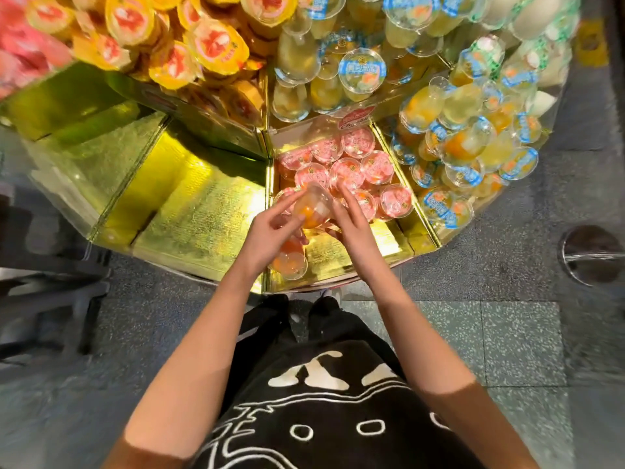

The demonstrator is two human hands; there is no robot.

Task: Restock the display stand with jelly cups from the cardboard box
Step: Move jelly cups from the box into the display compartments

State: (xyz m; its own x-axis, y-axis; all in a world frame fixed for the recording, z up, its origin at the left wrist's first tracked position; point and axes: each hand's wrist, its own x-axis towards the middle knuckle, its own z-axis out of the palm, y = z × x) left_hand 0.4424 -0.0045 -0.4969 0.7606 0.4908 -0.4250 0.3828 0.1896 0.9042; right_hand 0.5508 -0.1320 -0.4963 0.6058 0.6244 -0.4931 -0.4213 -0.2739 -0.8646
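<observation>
We're midway: one compartment point(389, 231) of the display stand point(189, 211) holds about ten pink-lidded jelly cups point(346, 172), its front part bare. Our left hand point(270, 231) pinches one more cup point(311, 204) above them — the right hand point(351, 225), fingers straight, steadies it. Another cup point(291, 264) lies in front; no cardboard box shows.

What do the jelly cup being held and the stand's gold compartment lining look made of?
The jelly cup: clear, glossy plastic by the look; the orange fruit shows through its wall. The compartment lining: gold, shiny foil-faced card or sheet, probably; it glares under the light.
</observation>
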